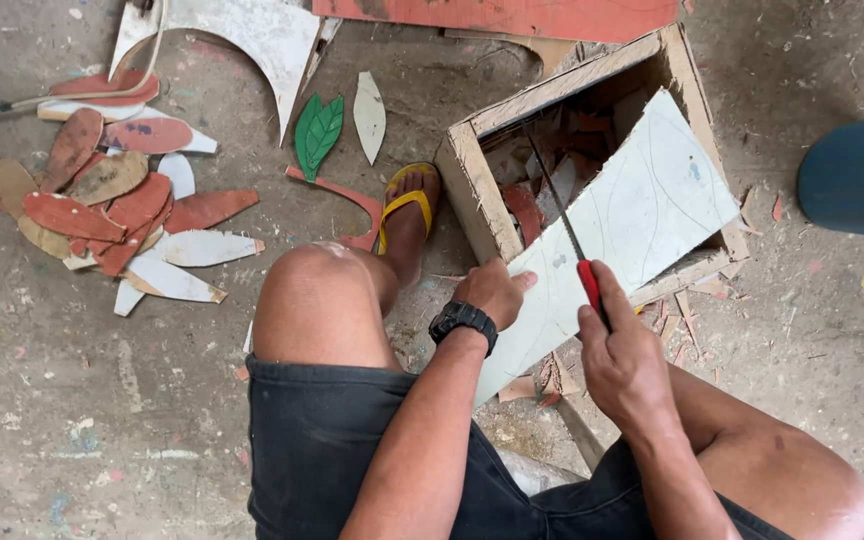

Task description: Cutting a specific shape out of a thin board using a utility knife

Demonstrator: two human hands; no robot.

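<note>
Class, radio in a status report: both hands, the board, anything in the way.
Left hand pressing white board down. Right hand gripping red-handled saw, blade over board. Wooden box beneath; nothing blocking.

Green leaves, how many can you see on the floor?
1. The green leaf lies on the floor left of the white leaf, above the foot in the yellow sandal. More might hide under the pile.

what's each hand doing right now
Left hand: pressed flat on the white board, holding it down, not gripping.
Right hand: closed around the red handle of a thin saw.
</note>
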